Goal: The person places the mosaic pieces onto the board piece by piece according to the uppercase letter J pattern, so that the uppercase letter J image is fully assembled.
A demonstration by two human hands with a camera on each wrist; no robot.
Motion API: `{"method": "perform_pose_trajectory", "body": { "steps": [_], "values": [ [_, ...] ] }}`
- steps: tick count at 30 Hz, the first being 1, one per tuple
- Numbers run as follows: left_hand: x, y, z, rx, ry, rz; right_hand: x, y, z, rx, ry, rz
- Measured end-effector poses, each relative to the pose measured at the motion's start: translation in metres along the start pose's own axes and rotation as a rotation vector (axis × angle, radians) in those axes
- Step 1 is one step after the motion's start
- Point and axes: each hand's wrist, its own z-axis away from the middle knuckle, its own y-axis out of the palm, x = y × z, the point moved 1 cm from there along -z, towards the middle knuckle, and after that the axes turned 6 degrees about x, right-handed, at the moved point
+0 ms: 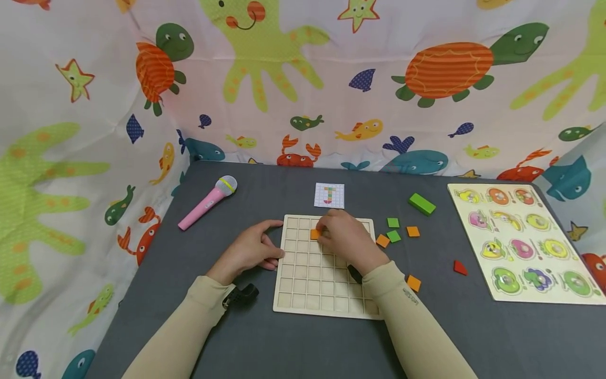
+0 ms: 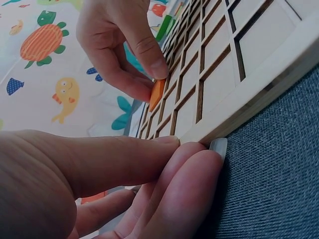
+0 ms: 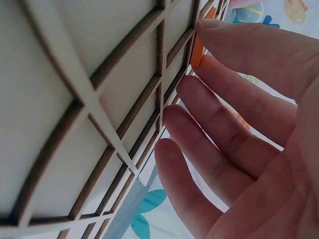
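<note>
A pale wooden grid board (image 1: 307,287) lies on the grey table, its squares framed by raised ridges. My left hand (image 1: 248,248) is at the board's left side, thumb and fingertips gripping the edge, as the left wrist view shows close up. Over the upper part of the grid, my right hand (image 1: 347,237) pinches an orange square tile (image 1: 314,234) between thumb and index finger. That tile (image 2: 157,94) stands tilted against the ridges in the left wrist view. The right hand's other fingers (image 3: 189,172) are spread loosely above the board.
Behind the board lies a small pattern card (image 1: 329,195). Right of it are green tiles (image 1: 393,222), orange tiles (image 1: 413,231), a green block (image 1: 422,204) and a red piece (image 1: 460,267). A fruit puzzle board (image 1: 523,242) lies far right, a pink toy microphone (image 1: 208,202) back left.
</note>
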Motion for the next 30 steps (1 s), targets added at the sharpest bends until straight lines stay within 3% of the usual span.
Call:
{"method": "perform_pose_trajectory", "body": {
  "steps": [16, 30],
  "values": [
    [-0.0047, 0.0008, -0.0017, 0.028, 0.015, -0.01, -0.0034, 0.0005, 0.003, 0.011, 0.025, -0.001],
    [-0.0015, -0.0008, 0.0007, 0.011, 0.0, -0.002, -0.0041, -0.0032, 0.0046, 0.02, 0.013, -0.031]
  ]
}}
